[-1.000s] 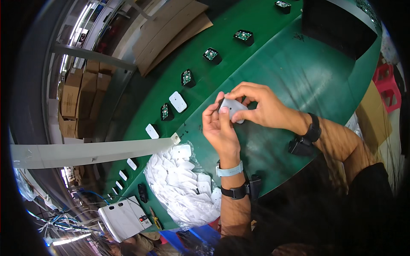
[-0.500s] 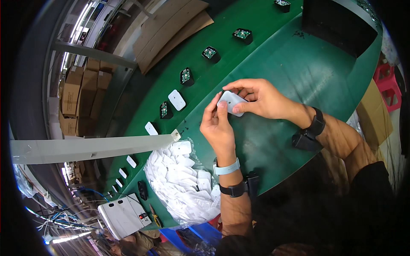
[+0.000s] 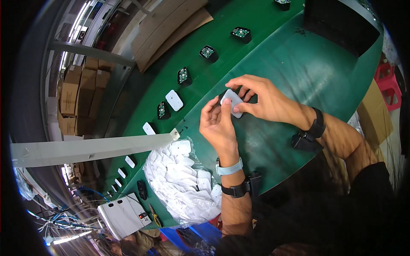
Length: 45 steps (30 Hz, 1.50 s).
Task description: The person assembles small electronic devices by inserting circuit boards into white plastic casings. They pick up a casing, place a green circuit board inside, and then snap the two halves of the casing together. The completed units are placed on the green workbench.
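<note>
Over the green tabletop, both hands hold a small dark plastic case with a white rounded cover (image 3: 231, 101) on its upper face. My left hand (image 3: 219, 126) grips it from the near left, its thumb pressed flat on the cover. My right hand (image 3: 265, 100) has its thumb at the cover's lower right edge, and its fingers curl over the far side. Most of the dark case is hidden behind the fingers and cover. To the left of my left hand lies a clear plastic bag of many white covers (image 3: 179, 179).
Along the green belt stand black cases with exposed circuit boards (image 3: 184, 76), alternating nearby with white-topped pieces (image 3: 174, 100). A pale metal bar (image 3: 94, 148) reaches in from the left. A white box (image 3: 124, 216) and yellow-handled pliers (image 3: 155, 216) lie lower left; a black bin (image 3: 337, 27) stands far right.
The held case has been turned and tipped, so its cover stands steeper. My left fingers have loosened slightly from its far edge. Pieces on the belt have shifted a little leftward.
</note>
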### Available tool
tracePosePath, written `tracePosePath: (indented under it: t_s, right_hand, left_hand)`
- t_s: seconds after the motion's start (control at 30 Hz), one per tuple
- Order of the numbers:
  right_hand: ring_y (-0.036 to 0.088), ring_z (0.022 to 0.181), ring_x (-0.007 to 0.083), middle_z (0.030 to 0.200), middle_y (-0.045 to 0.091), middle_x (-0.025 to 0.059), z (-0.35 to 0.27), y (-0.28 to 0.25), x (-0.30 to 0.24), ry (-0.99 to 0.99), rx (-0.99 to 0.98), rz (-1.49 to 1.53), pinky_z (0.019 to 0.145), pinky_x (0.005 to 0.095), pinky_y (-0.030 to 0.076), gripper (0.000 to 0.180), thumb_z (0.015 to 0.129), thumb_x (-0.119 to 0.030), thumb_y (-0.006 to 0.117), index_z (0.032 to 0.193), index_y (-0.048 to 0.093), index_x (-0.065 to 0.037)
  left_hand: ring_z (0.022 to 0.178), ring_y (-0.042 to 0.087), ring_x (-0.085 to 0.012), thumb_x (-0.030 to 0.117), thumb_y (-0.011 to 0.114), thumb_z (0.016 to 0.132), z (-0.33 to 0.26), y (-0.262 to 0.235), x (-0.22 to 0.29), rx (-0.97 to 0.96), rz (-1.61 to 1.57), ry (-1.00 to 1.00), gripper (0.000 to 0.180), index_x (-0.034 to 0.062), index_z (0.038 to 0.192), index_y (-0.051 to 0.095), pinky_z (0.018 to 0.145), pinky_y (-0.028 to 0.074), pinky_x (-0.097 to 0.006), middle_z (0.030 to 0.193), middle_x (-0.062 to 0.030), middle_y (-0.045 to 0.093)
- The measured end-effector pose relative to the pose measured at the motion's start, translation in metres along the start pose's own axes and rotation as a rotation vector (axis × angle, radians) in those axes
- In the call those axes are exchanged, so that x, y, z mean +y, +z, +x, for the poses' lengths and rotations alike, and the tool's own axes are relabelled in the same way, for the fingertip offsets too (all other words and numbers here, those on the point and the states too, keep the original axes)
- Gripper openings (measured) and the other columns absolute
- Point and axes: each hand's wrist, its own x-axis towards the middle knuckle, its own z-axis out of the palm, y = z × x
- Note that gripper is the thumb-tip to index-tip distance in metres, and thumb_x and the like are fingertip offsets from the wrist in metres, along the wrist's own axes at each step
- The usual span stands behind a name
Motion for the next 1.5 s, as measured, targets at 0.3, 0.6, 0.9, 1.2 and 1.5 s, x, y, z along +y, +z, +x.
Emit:
tracePosePath:
  t_s: [0.3, 0.6, 0.9, 1.2, 1.5]
  right_hand:
    - [0.071, 0.088, 0.0197, 0.098, 0.07, 0.0179, 0.001, 0.0, 0.006, 0.179, -0.06, 0.252, 0.075, 0.0291, 0.058, 0.059, 0.081, -0.006, 0.077, 0.135, 0.054, 0.001]
    - [0.068, 0.084, 0.0164, 0.106, 0.063, 0.0145, 0.003, -0.001, 0.002, 0.167, 0.026, 0.215, 0.075, 0.029, 0.058, 0.053, 0.084, 0.001, 0.071, 0.133, 0.051, -0.001]
    - [0.07, 0.088, 0.0164, 0.119, 0.06, 0.0188, 0.009, -0.007, 0.009, 0.244, -0.151, 0.633, 0.082, 0.0287, 0.057, 0.057, 0.085, 0.003, 0.07, 0.136, 0.046, 0.004]
    - [0.069, 0.086, 0.0157, 0.113, 0.065, 0.0158, 0.01, -0.005, 0.012, 0.258, -0.173, 0.618, 0.082, 0.0286, 0.056, 0.051, 0.087, 0.004, 0.066, 0.135, 0.048, 0.004]
    - [0.066, 0.076, 0.0134, 0.094, 0.07, 0.0114, 0.013, -0.011, 0.019, 0.32, -0.091, 0.475, 0.071, 0.0262, 0.055, 0.042, 0.085, 0.007, 0.059, 0.127, 0.056, 0.007]
  left_hand:
    - [0.107, 0.061, -0.0156, 0.008, 0.063, 0.096, 0.007, -0.015, -0.009, -0.176, -0.2, -0.058, 0.037, -0.0053, 0.13, 0.054, 0.091, 0.049, -0.03, 0.116, -0.011, 0.064]
    - [0.11, 0.06, -0.0205, -0.002, 0.064, 0.092, 0.01, -0.018, -0.007, -0.214, -0.219, -0.037, 0.046, -0.0037, 0.135, 0.049, 0.092, 0.052, -0.034, 0.125, -0.0129, 0.059]
    - [0.105, 0.061, -0.0191, -0.007, 0.07, 0.084, 0.007, -0.01, 0.005, -0.195, -0.113, 0.009, 0.055, -0.0035, 0.135, 0.048, 0.089, 0.052, -0.031, 0.119, -0.0122, 0.062]
    - [0.104, 0.06, -0.0165, -0.005, 0.067, 0.088, 0.005, -0.012, 0.006, -0.178, -0.107, 0.052, 0.052, -0.0011, 0.136, 0.047, 0.09, 0.05, -0.03, 0.114, -0.0104, 0.062]
    - [0.102, 0.06, -0.0275, 0.014, 0.047, 0.098, 0.014, -0.021, 0.007, -0.067, -0.555, -0.18, 0.043, 0.0082, 0.141, 0.043, 0.097, 0.049, -0.049, 0.122, -0.0118, 0.057]
